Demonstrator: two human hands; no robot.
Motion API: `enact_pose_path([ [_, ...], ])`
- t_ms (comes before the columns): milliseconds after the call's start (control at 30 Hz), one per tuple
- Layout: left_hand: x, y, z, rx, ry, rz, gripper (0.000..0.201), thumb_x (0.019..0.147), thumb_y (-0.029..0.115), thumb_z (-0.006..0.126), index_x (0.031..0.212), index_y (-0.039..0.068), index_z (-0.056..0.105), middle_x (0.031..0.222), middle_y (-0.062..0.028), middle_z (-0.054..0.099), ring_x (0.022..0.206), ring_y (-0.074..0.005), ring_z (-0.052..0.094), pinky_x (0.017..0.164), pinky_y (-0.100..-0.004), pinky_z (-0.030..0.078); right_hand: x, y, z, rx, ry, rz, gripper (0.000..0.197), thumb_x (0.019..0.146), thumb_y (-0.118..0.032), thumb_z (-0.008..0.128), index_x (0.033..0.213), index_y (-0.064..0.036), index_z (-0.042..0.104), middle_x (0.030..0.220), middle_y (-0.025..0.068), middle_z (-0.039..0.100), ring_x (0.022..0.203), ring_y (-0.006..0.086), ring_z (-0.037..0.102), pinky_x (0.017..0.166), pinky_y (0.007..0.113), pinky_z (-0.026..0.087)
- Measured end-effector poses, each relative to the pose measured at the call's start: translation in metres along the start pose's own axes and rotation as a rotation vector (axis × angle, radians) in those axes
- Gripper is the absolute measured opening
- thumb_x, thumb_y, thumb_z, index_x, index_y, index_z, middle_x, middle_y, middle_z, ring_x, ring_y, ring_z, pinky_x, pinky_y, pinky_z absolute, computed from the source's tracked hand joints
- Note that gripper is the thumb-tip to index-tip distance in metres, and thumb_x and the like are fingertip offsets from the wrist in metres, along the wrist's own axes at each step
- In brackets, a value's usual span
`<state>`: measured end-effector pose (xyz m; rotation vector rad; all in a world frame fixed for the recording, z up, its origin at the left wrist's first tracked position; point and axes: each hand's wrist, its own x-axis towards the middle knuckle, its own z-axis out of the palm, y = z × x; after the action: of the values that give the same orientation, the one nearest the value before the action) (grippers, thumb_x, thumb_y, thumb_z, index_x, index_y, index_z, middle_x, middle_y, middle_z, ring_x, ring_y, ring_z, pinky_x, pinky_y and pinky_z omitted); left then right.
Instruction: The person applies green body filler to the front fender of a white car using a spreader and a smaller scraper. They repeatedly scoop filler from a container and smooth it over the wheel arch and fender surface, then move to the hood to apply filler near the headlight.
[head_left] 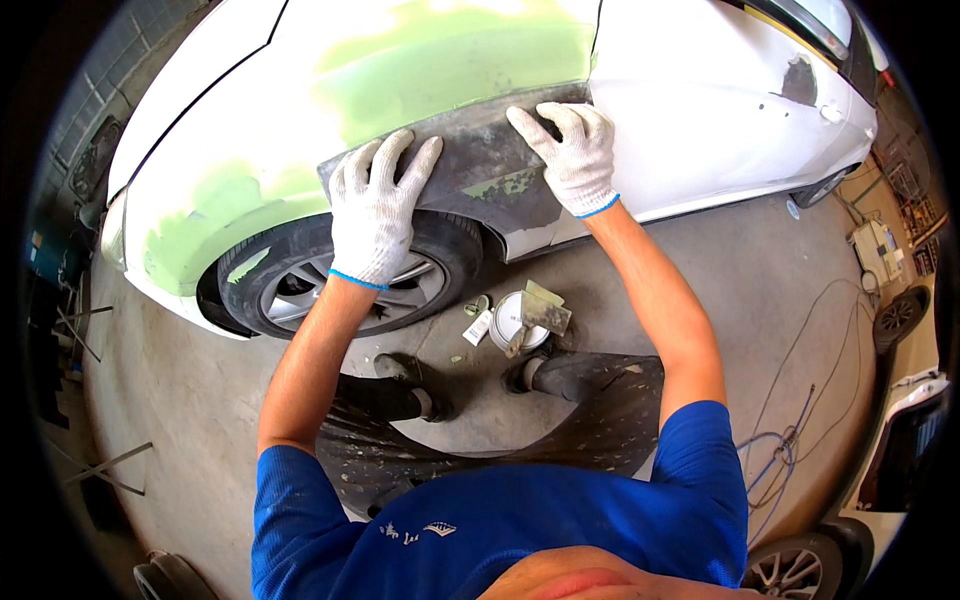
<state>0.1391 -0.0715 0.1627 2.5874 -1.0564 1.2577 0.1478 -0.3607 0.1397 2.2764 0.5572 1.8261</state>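
A wide dark grey flexible sheet [465, 130], smudged and scuffed, lies along the white car's front fender, above the wheel arch. Light green filler [440, 70] coats the fender above its upper edge. My left hand [377, 205], in a white knit glove with a blue cuff, grips the sheet's left part with fingers spread over it. At its right part, my right hand [578, 155], gloved alike, holds the sheet with thumb and fingers. The fingers' undersides are hidden. Below the sheet is a grey patch [520, 210] of fender with green traces.
The front wheel [350, 285] sits beneath my left forearm. Between my feet stand a round white-lidded can [507, 318] with a green-smeared board [545, 308] on it and a white tube [478, 327] beside it. Hoses [785, 455] coil on the floor at right; metal stands [105, 468] are at left.
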Motion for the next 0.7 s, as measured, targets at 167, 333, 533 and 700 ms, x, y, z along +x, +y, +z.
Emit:
enact_pose_path([
  [167,0.001,-0.002,0.004,0.014,0.017,0.018,0.081,0.067,-0.002,0.062,0.143,0.028,0.057,0.139,-0.0059,0.053,0.123,-0.0319,0.05,0.105,-0.0478,0.039,-0.01,-0.004,0.009,-0.029,-0.033,0.042,0.051,0.08,-0.016,0.079,0.127,-0.0346,0.07,0.108,-0.0054,0.056,0.103,0.0209,0.053,0.086,0.041,0.045],
  [333,-0.009,0.006,0.008,0.011,-0.01,0.003,0.078,0.069,-0.003,0.06,0.14,0.028,0.059,0.137,-0.0046,0.055,0.121,-0.0307,0.052,0.103,-0.0473,0.04,-0.033,-0.008,0.019,0.039,-0.073,0.101,0.044,0.086,-0.023,0.077,0.127,-0.0375,0.069,0.111,-0.0063,0.056,0.104,0.0229,0.052,0.09,0.043,0.042],
  [533,-0.03,0.026,0.018,0.019,-0.043,-0.01,0.064,0.071,0.014,0.063,0.133,0.027,0.064,0.133,0.0003,0.055,0.119,-0.0245,0.051,0.099,-0.0452,0.04,-0.072,-0.018,0.019,0.138,-0.145,0.204,0.039,0.083,-0.026,0.082,0.119,-0.0222,0.067,0.107,-0.0023,0.059,0.105,0.025,0.053,0.092,0.043,0.042],
  [700,-0.056,0.046,0.048,-0.01,-0.038,-0.034,0.06,0.073,0.017,0.062,0.132,0.029,0.064,0.135,0.0009,0.054,0.12,-0.0234,0.051,0.1,-0.0454,0.04,-0.117,-0.026,0.024,0.134,-0.143,0.169,0.034,0.082,-0.027,0.084,0.113,-0.0229,0.071,0.105,0.0005,0.061,0.104,0.0266,0.054,0.092,0.044,0.043],
])
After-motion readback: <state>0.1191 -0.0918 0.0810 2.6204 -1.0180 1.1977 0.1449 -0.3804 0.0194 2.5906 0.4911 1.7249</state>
